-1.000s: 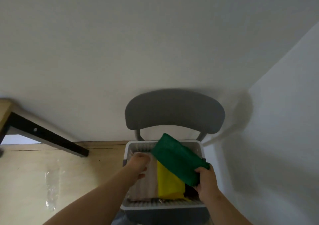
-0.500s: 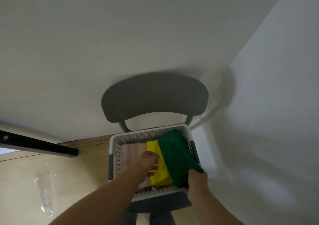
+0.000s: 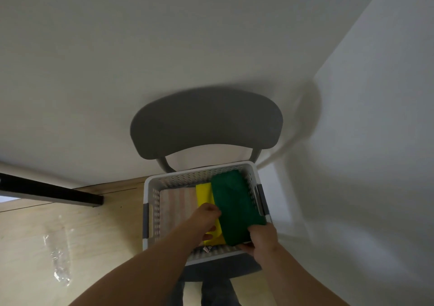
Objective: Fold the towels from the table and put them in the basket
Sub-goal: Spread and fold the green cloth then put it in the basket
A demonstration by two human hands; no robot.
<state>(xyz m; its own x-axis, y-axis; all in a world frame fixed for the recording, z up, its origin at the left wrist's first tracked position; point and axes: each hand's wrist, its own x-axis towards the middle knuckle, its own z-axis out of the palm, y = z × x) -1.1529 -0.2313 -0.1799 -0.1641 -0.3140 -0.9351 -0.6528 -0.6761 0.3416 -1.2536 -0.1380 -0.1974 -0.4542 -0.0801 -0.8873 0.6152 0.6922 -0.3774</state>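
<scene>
Your right hand (image 3: 261,240) has its fingers curled round the near end of the green towel (image 3: 234,207), which lies on the right inside the basket (image 3: 152,183). Left hand (image 3: 206,219) is curled over the yellow towel (image 3: 203,192); can't tell if it's pinching.

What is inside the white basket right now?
Striped beige towel left, yellow towel middle, green towel right, gripped by the right hand. Whatever lies under them is covered.
</scene>
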